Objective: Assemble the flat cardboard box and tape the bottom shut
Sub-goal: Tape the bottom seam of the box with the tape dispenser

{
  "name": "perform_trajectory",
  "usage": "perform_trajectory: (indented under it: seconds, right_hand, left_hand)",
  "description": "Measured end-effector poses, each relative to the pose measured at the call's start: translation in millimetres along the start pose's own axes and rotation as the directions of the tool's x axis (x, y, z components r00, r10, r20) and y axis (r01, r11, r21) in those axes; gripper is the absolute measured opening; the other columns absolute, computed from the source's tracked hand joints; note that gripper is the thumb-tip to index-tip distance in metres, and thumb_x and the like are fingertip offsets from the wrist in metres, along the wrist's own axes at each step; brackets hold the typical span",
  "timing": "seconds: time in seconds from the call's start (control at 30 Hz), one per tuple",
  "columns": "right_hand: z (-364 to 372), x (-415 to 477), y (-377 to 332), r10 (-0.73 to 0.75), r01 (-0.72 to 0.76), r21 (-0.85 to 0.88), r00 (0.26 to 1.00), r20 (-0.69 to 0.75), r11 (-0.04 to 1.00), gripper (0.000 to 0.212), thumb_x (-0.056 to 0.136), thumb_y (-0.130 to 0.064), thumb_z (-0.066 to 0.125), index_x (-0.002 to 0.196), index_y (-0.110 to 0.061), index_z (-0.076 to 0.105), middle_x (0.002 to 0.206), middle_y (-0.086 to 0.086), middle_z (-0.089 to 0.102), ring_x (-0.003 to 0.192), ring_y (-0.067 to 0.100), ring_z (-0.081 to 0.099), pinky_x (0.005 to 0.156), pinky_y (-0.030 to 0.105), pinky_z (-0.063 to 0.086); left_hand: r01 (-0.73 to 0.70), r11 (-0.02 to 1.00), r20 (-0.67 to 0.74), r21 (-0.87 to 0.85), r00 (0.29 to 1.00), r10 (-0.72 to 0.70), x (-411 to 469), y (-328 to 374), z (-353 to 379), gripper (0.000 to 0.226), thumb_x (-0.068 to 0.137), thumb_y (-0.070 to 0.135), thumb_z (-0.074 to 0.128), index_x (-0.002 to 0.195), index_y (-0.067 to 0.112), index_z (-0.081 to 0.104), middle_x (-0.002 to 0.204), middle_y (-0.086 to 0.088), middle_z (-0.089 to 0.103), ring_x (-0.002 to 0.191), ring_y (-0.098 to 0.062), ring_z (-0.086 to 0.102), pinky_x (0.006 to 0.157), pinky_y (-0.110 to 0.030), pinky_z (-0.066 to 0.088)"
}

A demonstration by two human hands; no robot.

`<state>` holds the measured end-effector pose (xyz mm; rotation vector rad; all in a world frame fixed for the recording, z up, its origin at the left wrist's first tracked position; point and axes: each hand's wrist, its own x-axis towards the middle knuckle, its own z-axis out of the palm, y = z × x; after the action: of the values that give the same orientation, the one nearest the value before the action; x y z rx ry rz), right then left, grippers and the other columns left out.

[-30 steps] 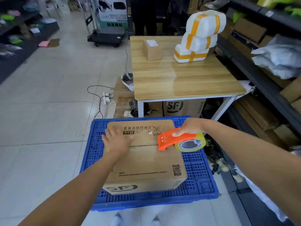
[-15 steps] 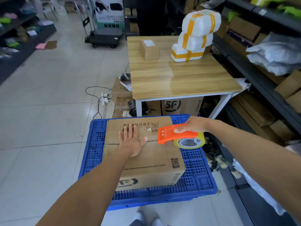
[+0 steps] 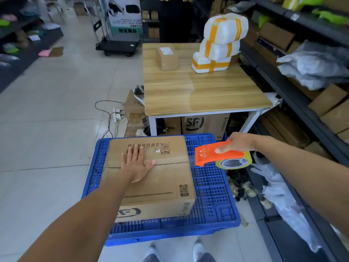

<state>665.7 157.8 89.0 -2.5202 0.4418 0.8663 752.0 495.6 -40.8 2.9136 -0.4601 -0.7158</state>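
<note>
Cardboard box (image 3: 151,178) is sitting on a blue plastic crate (image 3: 211,190) on the floor, toward the crate's left side, with its two flaps meeting in a seam that is running left to right across the upward face. Printed text, a QR code and a logo are showing on the cardboard. The left hand (image 3: 135,165) is lying flat on that face, fingers spread and palm pressing across the seam, so its grip is open and closing on nothing. The right hand (image 3: 237,142) is hovering just right of the box, above the crate's far right part, its grip closing around an orange tape dispenser (image 3: 213,153) that is carrying a roll of yellowish tape (image 3: 235,162); the dispenser's front edge is pointing toward the box, and whether it is touching the cardboard cannot be told. Beyond the crate a wooden counter (image 3: 200,91) is carrying a small brown parcel (image 3: 167,58) and a stack of white foam packages (image 3: 221,44) bound with orange tape. More cardboard cartons are standing under the counter, and shelving with boxes and bags is running along the right side.
</note>
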Motion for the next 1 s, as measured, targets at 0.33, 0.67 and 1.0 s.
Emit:
perform_trajectory:
  seconds: [0.33,0.67,1.0]
  right_hand:
    - [-22.7,8.8,52.5,0.068,-0.064,-0.235,0.998,0.010,0.970,0.058,0.070,-0.073,0.061,0.077,-0.016,0.056,0.080,0.000,0.058,0.070,0.017,0.056,0.067,0.029,0.043]
    - [51.6,70.8,11.2,0.021,0.021,-0.397,0.995,0.102,0.917,0.065,0.077,-0.070,0.057,0.111,-0.014,0.053,0.098,0.002,0.054,0.081,0.021,0.051,0.080,0.035,0.046]
    - [79.5,89.1,-24.0,-0.051,0.081,-0.425,0.995,0.081,0.901,0.076,0.076,-0.070,0.055,0.124,-0.011,0.052,0.123,0.008,0.056,0.108,0.029,0.056,0.089,0.039,0.048]
  left_hand:
    - [0.071,0.997,-0.033,-0.006,0.997,-0.072,2.1,-1.3,4.2,0.086,0.088,0.070,0.019,0.152,0.023,-0.015,0.159,0.001,-0.022,0.146,-0.017,-0.023,0.119,-0.046,-0.012]
    - [0.123,0.992,-0.095,-0.012,0.988,-0.124,-9.6,19.0,4.9,0.076,0.097,0.054,0.024,0.151,0.019,-0.016,0.158,-0.003,-0.023,0.146,-0.022,-0.023,0.115,-0.047,-0.015]
    - [0.061,0.990,0.030,-0.130,0.998,-0.058,-12.4,106.5,15.2,0.093,0.085,0.073,0.029,0.152,0.024,-0.013,0.158,-0.004,-0.025,0.143,-0.027,-0.028,0.114,-0.055,-0.017]
